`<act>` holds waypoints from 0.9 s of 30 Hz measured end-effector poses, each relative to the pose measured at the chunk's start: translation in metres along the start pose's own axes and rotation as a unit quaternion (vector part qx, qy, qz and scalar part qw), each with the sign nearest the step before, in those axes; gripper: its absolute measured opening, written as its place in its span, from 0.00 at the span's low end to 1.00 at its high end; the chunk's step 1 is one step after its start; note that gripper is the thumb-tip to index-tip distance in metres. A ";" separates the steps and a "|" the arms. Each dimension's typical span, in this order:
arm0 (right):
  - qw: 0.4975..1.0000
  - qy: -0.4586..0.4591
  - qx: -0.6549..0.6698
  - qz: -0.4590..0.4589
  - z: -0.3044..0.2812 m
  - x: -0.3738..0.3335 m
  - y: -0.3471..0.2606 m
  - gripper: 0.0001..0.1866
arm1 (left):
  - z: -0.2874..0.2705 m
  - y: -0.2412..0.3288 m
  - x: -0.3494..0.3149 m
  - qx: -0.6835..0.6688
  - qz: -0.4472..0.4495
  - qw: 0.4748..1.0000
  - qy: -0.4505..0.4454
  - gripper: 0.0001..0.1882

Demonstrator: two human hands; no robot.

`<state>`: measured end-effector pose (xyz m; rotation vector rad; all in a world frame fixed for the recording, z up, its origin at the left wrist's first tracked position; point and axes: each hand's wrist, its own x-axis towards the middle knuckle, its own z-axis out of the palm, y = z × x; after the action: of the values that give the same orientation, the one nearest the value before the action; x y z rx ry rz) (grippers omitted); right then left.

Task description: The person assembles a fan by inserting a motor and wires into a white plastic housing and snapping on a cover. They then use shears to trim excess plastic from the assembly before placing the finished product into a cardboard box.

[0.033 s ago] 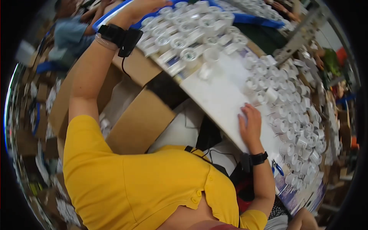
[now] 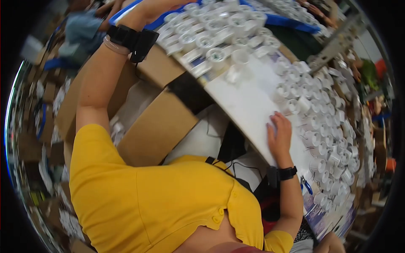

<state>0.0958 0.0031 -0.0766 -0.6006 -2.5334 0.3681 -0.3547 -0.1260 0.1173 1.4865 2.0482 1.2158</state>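
Observation:
My left hand (image 2: 158, 9) reaches across the far left corner of the work table, at the rim of a blue tray (image 2: 162, 19). The picture's upper edge cuts off part of it, so its fingers cannot be made out well. Beside it, white round plastic housings (image 2: 216, 57) stand in packed rows. On the bare white tabletop (image 2: 240, 97) rests my right hand (image 2: 280, 133), fingers stretched and slightly apart, holding nothing. A second large group of white housings (image 2: 314, 122) with thin wires lies just right of it.
Blue-handled cutters (image 2: 306, 185) lie near my right forearm. An open cardboard box (image 2: 158, 130) stands between me and the table on the left. A metal post (image 2: 337, 44) rises at the far right. Other people (image 2: 82, 31) sit beyond the table.
The view has shifted slightly, so the table and housings appear a little farther right. My left hand has moved slightly rightward at the tray. My right hand stays on the tabletop.

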 end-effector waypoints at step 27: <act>0.997 -0.058 -0.038 0.025 0.083 -0.052 -0.123 0.16 | -0.085 -0.436 -0.522 0.311 -0.471 0.819 -0.105 0.45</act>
<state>0.0496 -0.1401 -0.1229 -0.6894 -2.6581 0.3355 -0.4698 -0.6693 -0.2843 0.5043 2.5859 -0.0191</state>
